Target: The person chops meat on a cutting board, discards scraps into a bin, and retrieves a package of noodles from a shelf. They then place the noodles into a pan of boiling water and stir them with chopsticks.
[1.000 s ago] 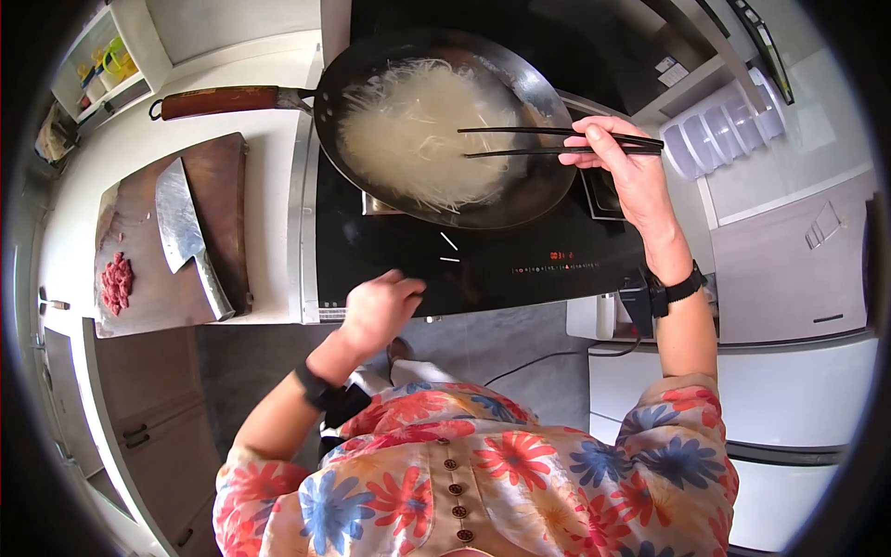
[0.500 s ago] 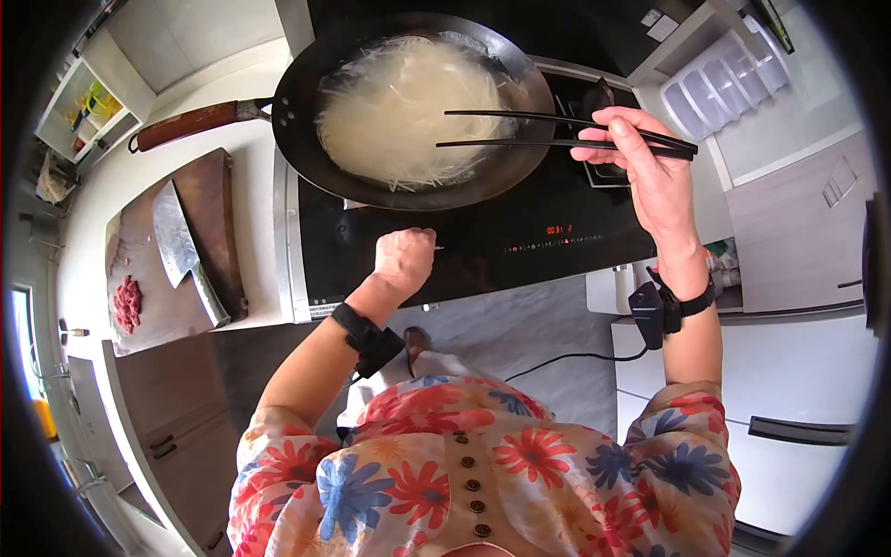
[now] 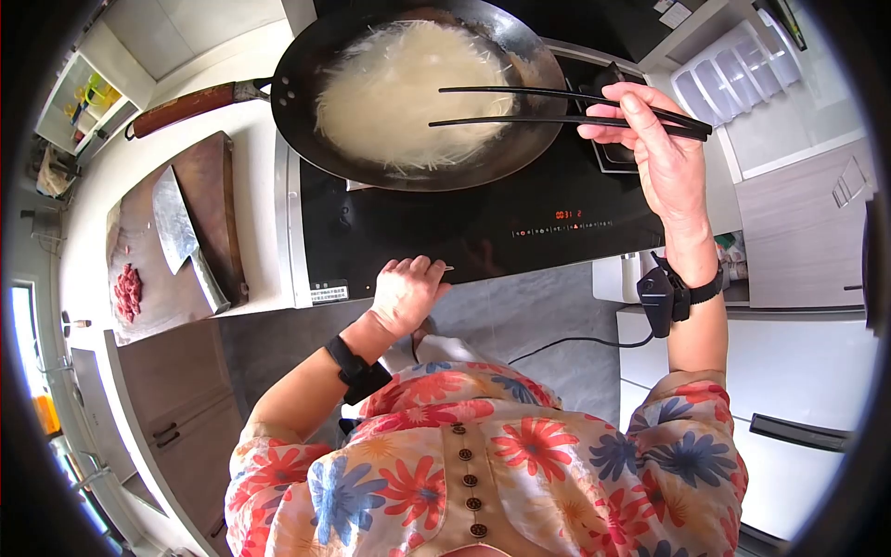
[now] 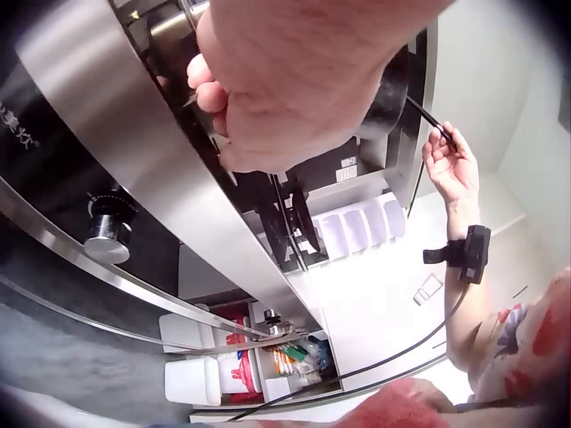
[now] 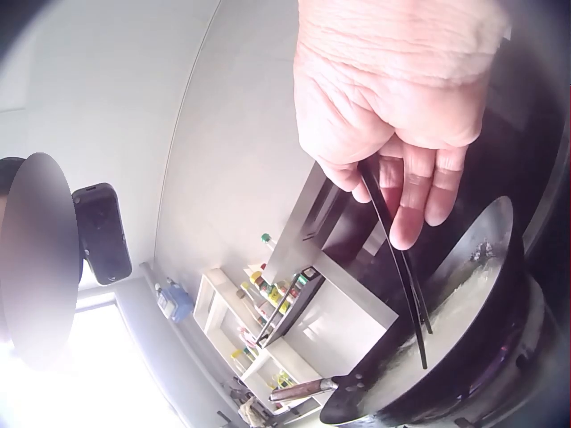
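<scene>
In the head view, my right hand (image 3: 664, 162) holds black chopsticks (image 3: 520, 91), their tips over pale, thin strips in cloudy liquid (image 3: 404, 93) inside the dark wok (image 3: 534, 70). The right wrist view shows that hand (image 5: 401, 98) from behind, with the chopsticks (image 5: 403, 272) slanting down to the wok (image 5: 489, 234). At the hob's front edge my left hand (image 3: 406, 295) has bent fingers, and a small white strip (image 3: 449, 268) sticks out at its fingertips. In the left wrist view the left hand (image 4: 285, 89) hides most of what it pinches.
Left of the hob (image 3: 371, 232), a cleaver (image 3: 176, 223) and chopped red meat (image 3: 128, 292) lie on a wooden board (image 3: 218, 200). The wok's handle (image 3: 186, 107) points left over the counter (image 3: 258, 176). A cable (image 3: 585, 341) hangs below the right wrist.
My left hand has come over the loose white strips on the hob and drawn back to its front edge; they no longer lie there. The chopsticks stay over the wok.
</scene>
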Demonstrator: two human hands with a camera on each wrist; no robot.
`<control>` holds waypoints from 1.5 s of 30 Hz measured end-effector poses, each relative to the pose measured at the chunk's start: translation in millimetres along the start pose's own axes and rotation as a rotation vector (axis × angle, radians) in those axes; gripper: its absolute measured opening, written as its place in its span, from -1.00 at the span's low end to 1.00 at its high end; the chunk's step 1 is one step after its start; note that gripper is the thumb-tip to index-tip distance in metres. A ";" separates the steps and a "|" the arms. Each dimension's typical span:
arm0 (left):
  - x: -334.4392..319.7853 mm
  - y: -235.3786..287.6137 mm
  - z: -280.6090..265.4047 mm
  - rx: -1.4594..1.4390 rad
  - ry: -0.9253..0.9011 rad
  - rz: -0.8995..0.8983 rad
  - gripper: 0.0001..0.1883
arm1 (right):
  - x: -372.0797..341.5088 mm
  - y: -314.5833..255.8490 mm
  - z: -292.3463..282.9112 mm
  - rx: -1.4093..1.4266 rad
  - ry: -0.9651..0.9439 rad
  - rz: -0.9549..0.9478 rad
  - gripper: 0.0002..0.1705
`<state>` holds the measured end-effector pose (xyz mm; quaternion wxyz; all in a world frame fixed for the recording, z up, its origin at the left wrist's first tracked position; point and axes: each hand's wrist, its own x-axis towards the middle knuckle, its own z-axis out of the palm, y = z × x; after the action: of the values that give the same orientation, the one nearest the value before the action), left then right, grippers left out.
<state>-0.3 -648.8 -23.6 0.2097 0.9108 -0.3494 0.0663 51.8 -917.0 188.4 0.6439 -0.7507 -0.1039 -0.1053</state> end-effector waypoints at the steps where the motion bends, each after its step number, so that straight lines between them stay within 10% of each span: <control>1: -1.4 0.2 0.2 -0.006 0.006 0.010 -0.80 | 0.2 0.3 0.4 0.000 0.000 0.002 -0.68; 27: -17.8 -6.7 2.2 -0.012 0.064 0.146 -0.91 | 6.0 2.4 -4.5 0.020 0.051 -0.020 -0.70; 37: 28.1 7.1 -147.2 -0.093 0.434 0.058 -0.86 | 30.7 28.4 3.7 -0.310 0.051 0.092 -0.74; 45: 95.3 -38.4 -175.9 0.095 0.567 -0.061 -0.96 | 50.4 32.4 34.5 0.077 -0.079 0.163 -0.68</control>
<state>100.9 -605.9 147.9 0.2579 0.8748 -0.2458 0.3283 110.3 -886.7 167.3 0.6742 -0.7348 -0.0717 -0.0190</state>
